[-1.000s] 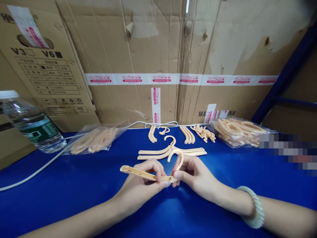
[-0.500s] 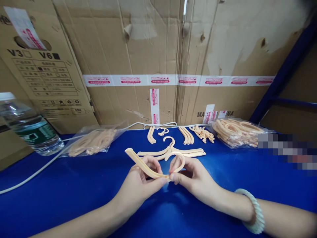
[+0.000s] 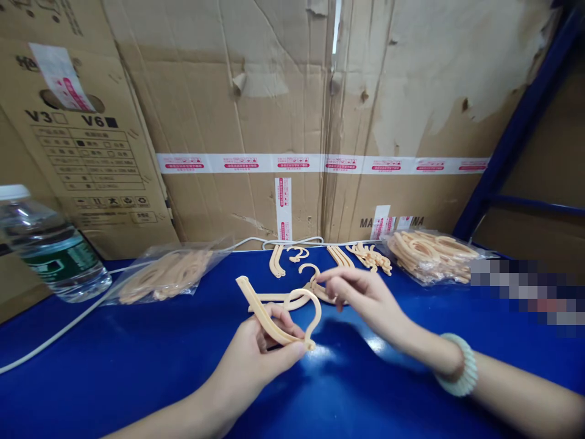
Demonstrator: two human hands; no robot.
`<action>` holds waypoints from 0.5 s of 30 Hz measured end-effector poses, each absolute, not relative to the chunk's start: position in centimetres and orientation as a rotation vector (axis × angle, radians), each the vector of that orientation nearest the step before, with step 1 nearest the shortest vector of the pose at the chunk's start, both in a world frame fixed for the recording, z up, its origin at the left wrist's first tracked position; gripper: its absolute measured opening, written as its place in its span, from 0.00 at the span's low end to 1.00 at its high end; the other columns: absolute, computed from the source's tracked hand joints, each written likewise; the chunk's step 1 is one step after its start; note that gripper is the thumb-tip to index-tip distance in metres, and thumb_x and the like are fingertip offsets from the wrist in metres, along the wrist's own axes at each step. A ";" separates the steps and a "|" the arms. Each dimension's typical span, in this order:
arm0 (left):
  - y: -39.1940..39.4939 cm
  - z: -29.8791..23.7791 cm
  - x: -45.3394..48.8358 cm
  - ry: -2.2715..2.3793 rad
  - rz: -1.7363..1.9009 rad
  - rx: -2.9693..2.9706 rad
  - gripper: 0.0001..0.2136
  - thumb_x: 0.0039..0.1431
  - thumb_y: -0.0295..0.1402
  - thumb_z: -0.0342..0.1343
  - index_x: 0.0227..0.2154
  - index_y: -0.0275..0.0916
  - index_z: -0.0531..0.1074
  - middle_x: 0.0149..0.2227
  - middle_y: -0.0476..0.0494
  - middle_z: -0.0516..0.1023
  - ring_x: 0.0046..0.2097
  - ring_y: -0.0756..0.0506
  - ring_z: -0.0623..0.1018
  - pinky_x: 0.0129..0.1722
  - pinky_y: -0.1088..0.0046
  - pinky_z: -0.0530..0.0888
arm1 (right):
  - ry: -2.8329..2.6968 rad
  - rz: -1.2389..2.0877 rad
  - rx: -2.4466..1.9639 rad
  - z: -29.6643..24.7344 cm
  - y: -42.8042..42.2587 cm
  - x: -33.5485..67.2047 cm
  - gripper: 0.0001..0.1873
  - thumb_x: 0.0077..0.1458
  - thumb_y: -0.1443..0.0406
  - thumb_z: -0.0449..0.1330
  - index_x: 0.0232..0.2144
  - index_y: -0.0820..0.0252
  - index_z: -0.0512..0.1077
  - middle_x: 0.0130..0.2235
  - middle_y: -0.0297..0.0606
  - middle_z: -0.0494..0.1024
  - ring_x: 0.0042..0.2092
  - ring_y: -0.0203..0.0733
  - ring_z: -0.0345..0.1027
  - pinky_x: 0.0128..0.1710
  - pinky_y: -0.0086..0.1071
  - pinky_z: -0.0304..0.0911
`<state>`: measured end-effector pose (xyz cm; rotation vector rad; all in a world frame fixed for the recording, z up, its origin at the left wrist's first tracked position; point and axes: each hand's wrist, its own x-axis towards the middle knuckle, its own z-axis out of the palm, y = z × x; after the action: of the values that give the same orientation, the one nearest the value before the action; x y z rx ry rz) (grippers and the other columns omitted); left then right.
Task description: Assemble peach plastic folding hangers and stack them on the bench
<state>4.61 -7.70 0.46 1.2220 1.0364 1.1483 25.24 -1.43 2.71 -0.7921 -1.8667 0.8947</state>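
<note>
The left hand (image 3: 260, 353) grips one curved hanger arm (image 3: 269, 323) between thumb and fingers, above the blue desk (image 3: 356, 396). The arm slants up and to the left; at its lower end, just beyond the thumb tip, stands a hook (image 3: 316, 308) that curves up and over to the left. The right hand (image 3: 365, 296) is released, with fingers loosely bent and nothing visible in its grasp. It is positioned in front of the hangers (image 3: 276, 297) lying on the desk and partly covers them; contact cannot be determined. Behind these, loose arms (image 3: 276, 262), small hooks (image 3: 299, 253) and a heap of small parts (image 3: 372, 259) lie near the cardboard (image 3: 228, 207). Clear bags of parts are located at left (image 3: 164, 274) and right (image 3: 432, 256).
</note>
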 end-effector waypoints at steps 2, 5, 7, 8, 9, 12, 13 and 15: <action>-7.8 0.8 4.7 1.061 1.172 1.179 0.15 0.44 0.33 0.70 0.29 0.40 0.67 0.28 0.52 0.79 0.33 0.47 0.80 0.35 0.73 0.73 | -2.090 0.361 -0.843 3.2 1.2 27.1 0.12 0.64 0.61 0.55 0.40 0.60 0.76 0.36 0.41 0.78 0.36 0.42 0.70 0.34 0.34 0.66; -7.9 1.0 4.8 1.058 1.184 1.137 0.16 0.42 0.32 0.71 0.29 0.40 0.67 0.28 0.51 0.79 0.33 0.47 0.80 0.35 0.74 0.74 | -2.212 0.178 -0.848 3.0 4.7 29.3 0.06 0.57 0.68 0.61 0.33 0.58 0.79 0.35 0.43 0.78 0.41 0.49 0.68 0.44 0.44 0.64; -7.9 1.0 4.9 1.055 1.187 1.115 0.16 0.42 0.31 0.71 0.30 0.39 0.67 0.29 0.51 0.79 0.33 0.48 0.80 0.35 0.75 0.74 | -2.259 0.162 -0.860 2.3 6.2 30.0 0.06 0.53 0.70 0.63 0.33 0.57 0.80 0.37 0.43 0.77 0.42 0.50 0.67 0.46 0.46 0.63; -7.9 1.0 4.9 1.058 1.188 1.105 0.16 0.42 0.31 0.71 0.30 0.39 0.67 0.29 0.52 0.79 0.33 0.48 0.80 0.35 0.76 0.73 | -2.278 0.156 -0.864 1.9 6.7 30.2 0.07 0.52 0.71 0.64 0.34 0.57 0.80 0.37 0.43 0.77 0.42 0.50 0.67 0.46 0.46 0.63; -7.9 1.0 4.9 1.061 1.189 1.095 0.17 0.42 0.31 0.71 0.30 0.40 0.67 0.29 0.52 0.79 0.33 0.48 0.80 0.35 0.77 0.73 | -2.291 0.155 -0.867 1.5 7.0 30.2 0.08 0.51 0.72 0.64 0.34 0.56 0.80 0.38 0.43 0.77 0.42 0.50 0.67 0.47 0.46 0.63; -8.0 1.0 5.0 1.066 1.189 1.080 0.17 0.42 0.31 0.71 0.31 0.40 0.67 0.29 0.53 0.79 0.33 0.49 0.80 0.34 0.77 0.73 | -2.298 0.182 -0.870 0.7 7.4 29.8 0.08 0.49 0.72 0.64 0.30 0.55 0.81 0.37 0.42 0.77 0.43 0.50 0.67 0.47 0.44 0.63; -8.0 1.1 5.0 1.066 1.188 1.082 0.17 0.42 0.31 0.71 0.31 0.40 0.67 0.29 0.53 0.78 0.33 0.50 0.79 0.34 0.78 0.73 | -2.287 0.201 -0.869 0.6 7.4 29.7 0.07 0.49 0.72 0.64 0.28 0.55 0.80 0.37 0.41 0.77 0.42 0.49 0.67 0.47 0.44 0.63; -8.0 1.1 5.0 1.071 1.184 1.086 0.18 0.42 0.31 0.71 0.31 0.40 0.66 0.29 0.53 0.78 0.33 0.50 0.79 0.34 0.78 0.73 | -2.241 0.253 -0.866 0.7 7.4 29.5 0.06 0.50 0.70 0.63 0.26 0.56 0.80 0.36 0.41 0.77 0.42 0.48 0.68 0.46 0.43 0.64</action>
<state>4.95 -7.96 1.06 1.0858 1.0715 1.1835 29.51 7.36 0.70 -0.8656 -2.2407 0.2530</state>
